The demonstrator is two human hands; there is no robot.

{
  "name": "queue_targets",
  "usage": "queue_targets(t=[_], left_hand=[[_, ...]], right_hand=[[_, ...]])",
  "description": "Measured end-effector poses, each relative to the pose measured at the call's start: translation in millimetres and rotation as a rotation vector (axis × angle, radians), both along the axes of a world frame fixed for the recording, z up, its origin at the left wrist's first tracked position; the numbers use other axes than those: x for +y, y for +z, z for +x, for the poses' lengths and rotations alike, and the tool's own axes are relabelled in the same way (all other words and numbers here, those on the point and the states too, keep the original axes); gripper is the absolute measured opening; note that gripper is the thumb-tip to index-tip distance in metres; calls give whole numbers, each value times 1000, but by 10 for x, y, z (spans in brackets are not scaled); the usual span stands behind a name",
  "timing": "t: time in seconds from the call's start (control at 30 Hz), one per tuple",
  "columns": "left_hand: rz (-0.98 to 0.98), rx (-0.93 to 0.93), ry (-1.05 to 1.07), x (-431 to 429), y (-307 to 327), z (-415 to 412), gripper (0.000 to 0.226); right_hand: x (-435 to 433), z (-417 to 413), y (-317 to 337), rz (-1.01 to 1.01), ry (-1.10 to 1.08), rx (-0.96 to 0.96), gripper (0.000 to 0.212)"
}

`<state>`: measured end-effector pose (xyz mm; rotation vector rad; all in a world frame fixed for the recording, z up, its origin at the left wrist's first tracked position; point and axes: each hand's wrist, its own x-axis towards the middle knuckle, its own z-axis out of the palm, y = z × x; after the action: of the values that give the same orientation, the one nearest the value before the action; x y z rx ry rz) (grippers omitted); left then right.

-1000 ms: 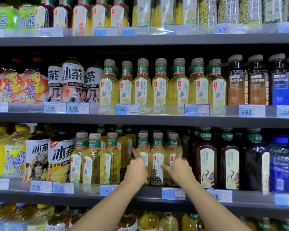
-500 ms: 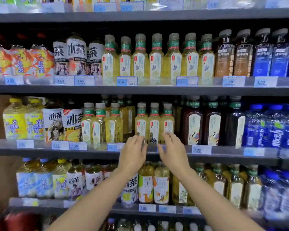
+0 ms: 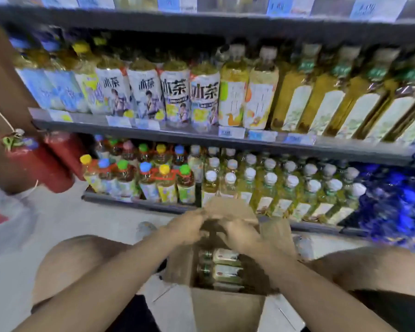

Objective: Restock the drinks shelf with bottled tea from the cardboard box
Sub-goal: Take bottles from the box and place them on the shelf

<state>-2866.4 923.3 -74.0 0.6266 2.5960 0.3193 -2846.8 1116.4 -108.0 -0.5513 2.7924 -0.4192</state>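
The brown cardboard box [image 3: 225,307] is open, with tea bottles [image 3: 227,271] lying inside. Both hands, left hand [image 3: 186,227] and right hand [image 3: 241,236], are blurry over it. I cannot tell what they hold.

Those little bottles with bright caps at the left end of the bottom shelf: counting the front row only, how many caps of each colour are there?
Yellow caps: 2
Blue caps: 2
Green caps: 2
Total: 6
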Motion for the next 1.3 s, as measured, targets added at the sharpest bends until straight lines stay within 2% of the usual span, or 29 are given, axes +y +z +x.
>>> queue_targets(t=[0.1, 0.17, 0.23, 0.3, 0.4, 0.5, 0.57, 0.7, 0.83, 1.0, 1.2, 1.3], left_hand=[[-182, -60, -110, -132, -467, 145, 89], [-241, -100, -135, -163, -582, 178, 91], [-220, -98, -121, -183, -658, 167, 91], [-198, -91, -61, -238, -727, 167, 99], [-243, -150, -34, -368, -796, 176, 113], [-241, -184, -62, -432, -739, 157, 114], [-212, -178, -50, -422, -699, 162, 114], [-255, -49, -106, -388, -703, 230, 111], [-320, -78, -122, -368, -719, 209, 107], [-333, -100, -111, -321, -723, 188, 106], [-249, -174, -39, -298, -737, 136, 111], [-226, -173, -37, -306, -729, 150, 111]], right_hand=[[-43, 162, -731, 141, 97, -281, 34], [-52, 166, -1234, 205, 82, -391, 38], [-91, 120, -1550, 224, 6, -472, 46], [-154, 31, -1820, 242, -34, -546, 45], [-303, -106, -2135, 221, -9, -524, 50], [-476, -177, -2464, 220, 45, -466, 56], [-565, -198, -2649, 317, 121, -449, 61], [-678, -221, -2893, 502, 182, -391, 67], [-768, -210, -2972, 575, 159, -332, 78], [-706, -267, -2851, 485, 207, -375, 84], [-488, -149, -2417, 351, 318, -160, 73], [-283, -62, -2240, 246, 249, -60, 76]])
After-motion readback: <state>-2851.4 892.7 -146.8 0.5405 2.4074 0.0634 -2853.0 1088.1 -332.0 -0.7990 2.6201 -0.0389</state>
